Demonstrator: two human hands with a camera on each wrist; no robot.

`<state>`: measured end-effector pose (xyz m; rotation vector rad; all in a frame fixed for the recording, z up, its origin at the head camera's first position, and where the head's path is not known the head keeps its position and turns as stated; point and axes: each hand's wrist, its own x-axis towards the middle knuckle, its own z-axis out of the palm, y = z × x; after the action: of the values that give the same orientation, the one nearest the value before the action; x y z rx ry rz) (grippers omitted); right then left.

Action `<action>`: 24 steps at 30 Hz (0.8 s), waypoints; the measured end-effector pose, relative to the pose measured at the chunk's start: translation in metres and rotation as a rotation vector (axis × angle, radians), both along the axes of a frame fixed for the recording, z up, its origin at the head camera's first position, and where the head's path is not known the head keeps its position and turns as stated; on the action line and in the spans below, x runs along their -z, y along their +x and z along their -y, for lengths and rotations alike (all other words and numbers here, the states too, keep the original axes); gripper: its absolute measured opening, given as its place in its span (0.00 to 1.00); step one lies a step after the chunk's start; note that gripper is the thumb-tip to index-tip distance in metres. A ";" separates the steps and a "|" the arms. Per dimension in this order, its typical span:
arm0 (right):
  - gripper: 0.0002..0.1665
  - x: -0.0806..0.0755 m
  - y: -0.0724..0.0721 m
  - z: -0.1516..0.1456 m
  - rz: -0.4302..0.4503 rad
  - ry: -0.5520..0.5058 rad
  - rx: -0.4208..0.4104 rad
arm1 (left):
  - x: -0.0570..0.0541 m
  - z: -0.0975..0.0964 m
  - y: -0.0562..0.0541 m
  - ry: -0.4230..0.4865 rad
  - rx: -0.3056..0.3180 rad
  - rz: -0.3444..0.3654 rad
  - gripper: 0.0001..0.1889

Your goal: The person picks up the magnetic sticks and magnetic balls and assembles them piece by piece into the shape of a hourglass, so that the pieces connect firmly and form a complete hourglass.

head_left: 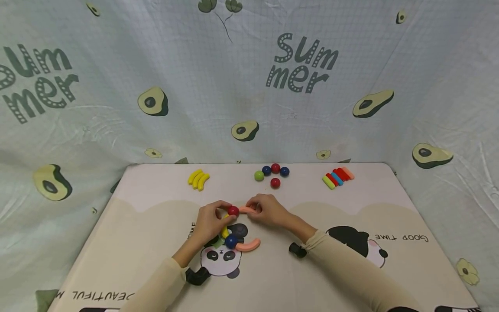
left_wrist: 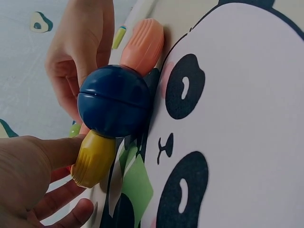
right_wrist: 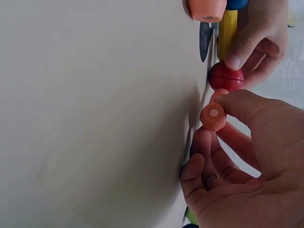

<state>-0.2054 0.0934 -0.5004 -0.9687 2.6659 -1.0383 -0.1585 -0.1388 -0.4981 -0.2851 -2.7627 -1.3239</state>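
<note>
My left hand (head_left: 209, 222) pinches a red ball (head_left: 233, 210) between thumb and fingers. With thumb and fingertips, my right hand (head_left: 268, 211) holds a curved orange rod (head_left: 245, 209), its end against the red ball. A yellow curved rod (head_left: 225, 232) runs from the red ball to a dark blue ball (head_left: 231, 241). From that blue ball a second orange curved rod (head_left: 248, 246) extends right. In the left wrist view, the blue ball (left_wrist: 114, 100) joins the yellow rod (left_wrist: 94, 159). The right wrist view shows the held rod's end (right_wrist: 213, 116) facing the camera.
Three yellow curved rods (head_left: 198, 179) lie at the back left of the table (head_left: 156, 242). Several loose balls (head_left: 275, 183) in red, blue and green sit at the back middle. Short coloured rods (head_left: 338, 177) lie side by side at the back right. A printed cloth (head_left: 195, 86) hangs behind.
</note>
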 end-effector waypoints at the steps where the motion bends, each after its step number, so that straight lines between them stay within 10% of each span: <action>1: 0.13 -0.001 0.001 0.000 0.002 -0.002 0.001 | 0.000 0.000 0.000 -0.001 0.002 -0.003 0.16; 17: 0.15 -0.004 0.001 -0.005 0.039 0.001 0.002 | -0.005 -0.001 -0.002 -0.022 0.013 0.009 0.18; 24: 0.13 -0.004 0.000 -0.024 0.016 -0.013 0.049 | -0.008 0.002 -0.011 -0.095 0.151 -0.025 0.22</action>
<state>-0.2053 0.1171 -0.4966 -0.8971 2.6858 -1.0703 -0.1699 -0.1407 -0.4900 -0.5216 -2.8371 -1.2101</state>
